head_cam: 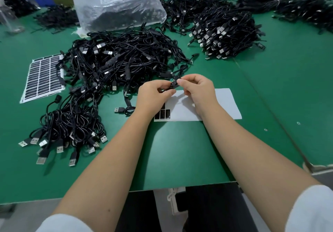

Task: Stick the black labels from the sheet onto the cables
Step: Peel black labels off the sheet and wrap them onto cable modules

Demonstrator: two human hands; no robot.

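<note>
Both hands pinch one cable: left hand at 9 o'clock, right hand wrapping a black label, probably half-stuck. The near sheet keeps few labels; the 10 o'clock sheet looks full.

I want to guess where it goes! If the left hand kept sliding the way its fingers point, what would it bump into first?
The left hand points toward the right hand, which is very close. Both pinch the same cable with a black label on it, so it would probably bump the right hand's fingers almost at once.
</note>
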